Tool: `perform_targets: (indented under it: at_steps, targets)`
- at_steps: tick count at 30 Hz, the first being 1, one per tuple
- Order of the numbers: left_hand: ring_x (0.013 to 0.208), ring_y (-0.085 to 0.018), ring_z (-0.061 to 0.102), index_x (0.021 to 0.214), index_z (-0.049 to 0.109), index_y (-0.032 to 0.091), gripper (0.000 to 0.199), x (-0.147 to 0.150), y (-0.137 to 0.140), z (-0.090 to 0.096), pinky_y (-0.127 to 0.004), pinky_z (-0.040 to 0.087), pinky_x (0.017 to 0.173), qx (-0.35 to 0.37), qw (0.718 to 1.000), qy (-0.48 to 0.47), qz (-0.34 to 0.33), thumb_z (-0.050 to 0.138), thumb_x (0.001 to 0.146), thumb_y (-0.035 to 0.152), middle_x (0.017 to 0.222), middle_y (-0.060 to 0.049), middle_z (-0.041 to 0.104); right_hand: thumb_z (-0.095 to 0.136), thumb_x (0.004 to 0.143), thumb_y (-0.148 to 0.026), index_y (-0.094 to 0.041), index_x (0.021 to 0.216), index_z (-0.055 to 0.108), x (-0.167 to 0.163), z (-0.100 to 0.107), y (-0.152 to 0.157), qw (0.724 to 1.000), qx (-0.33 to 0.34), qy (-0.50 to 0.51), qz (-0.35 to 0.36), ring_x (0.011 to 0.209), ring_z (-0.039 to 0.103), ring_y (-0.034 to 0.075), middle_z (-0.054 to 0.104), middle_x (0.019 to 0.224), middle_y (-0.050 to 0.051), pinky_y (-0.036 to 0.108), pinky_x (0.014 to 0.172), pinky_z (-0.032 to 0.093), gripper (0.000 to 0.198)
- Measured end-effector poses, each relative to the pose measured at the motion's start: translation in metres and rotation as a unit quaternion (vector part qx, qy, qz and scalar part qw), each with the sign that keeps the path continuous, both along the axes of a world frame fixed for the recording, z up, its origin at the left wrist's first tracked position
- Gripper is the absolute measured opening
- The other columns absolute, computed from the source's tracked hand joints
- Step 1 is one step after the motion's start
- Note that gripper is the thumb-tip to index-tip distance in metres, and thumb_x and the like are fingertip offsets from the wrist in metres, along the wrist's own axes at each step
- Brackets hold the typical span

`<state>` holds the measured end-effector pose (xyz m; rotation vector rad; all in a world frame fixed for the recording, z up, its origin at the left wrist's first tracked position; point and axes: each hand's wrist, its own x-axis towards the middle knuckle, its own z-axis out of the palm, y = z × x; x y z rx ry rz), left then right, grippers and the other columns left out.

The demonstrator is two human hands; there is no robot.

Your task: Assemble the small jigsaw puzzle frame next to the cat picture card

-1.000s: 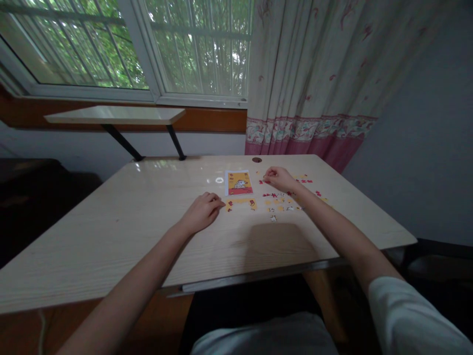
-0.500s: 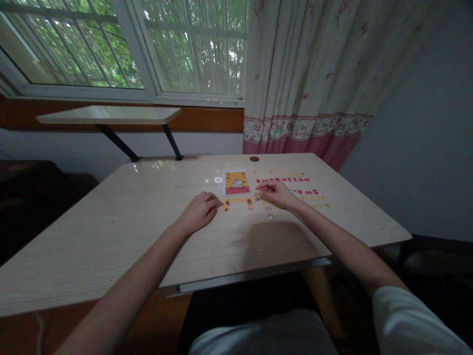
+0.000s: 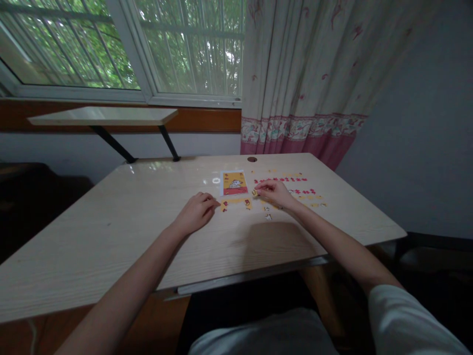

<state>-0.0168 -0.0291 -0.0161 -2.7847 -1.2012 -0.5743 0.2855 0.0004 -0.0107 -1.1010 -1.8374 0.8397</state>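
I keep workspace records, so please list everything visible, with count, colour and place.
desk: one, pale wood, centre
shelf: one, pale, far left
cable hole: one, brown, far edge
window: one, white-framed, back left
curtain: one, cream and pink, right of window
wall: one, grey, right
picture card: one, mainly yellow, mid-desk
joined jigsaw section: one, yellow and red, nearer than card
loose jigsaw pieces: many, red, yellow, white, right side
held jigsaw piece: one, yellowish, right of card
cable: one, pale, bottom left
shirt: one, pale, bottom
left hand: one, bare, beside section
right hand: one, bare, gripping piece
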Motion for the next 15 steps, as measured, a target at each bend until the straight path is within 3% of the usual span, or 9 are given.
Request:
perform_targets:
  at_steps: [8,15]
  targets:
    - [0.089,-0.023,0.052,0.098,0.067,0.015,0.027,-0.001,0.001,-0.002,-0.039,0.044,0.080,-0.013,1.000,-0.025,-0.007,0.044,0.083,0.016,0.093,-0.011,0.060,0.057,0.080,-0.035,-0.017,0.097,0.070,-0.004,-0.007,-0.003,0.999,0.024,-0.022,0.024,0.057,0.047,0.009,0.064,0.073,0.003,0.023,0.052,0.035,0.028]
    - [0.088,-0.020,0.055,0.093,0.068,0.019,0.022,0.024,-0.011,0.005,-0.037,0.044,0.082,-0.096,0.979,-0.173,-0.049,0.048,0.086,0.025,0.091,-0.007,0.065,0.063,0.074,-0.030,-0.016,0.087,0.066,-0.032,-0.008,-0.020,0.998,-0.004,0.041,0.041,0.070,0.059,0.012,0.066,0.078,0.003,0.025,0.064,0.045,0.020]
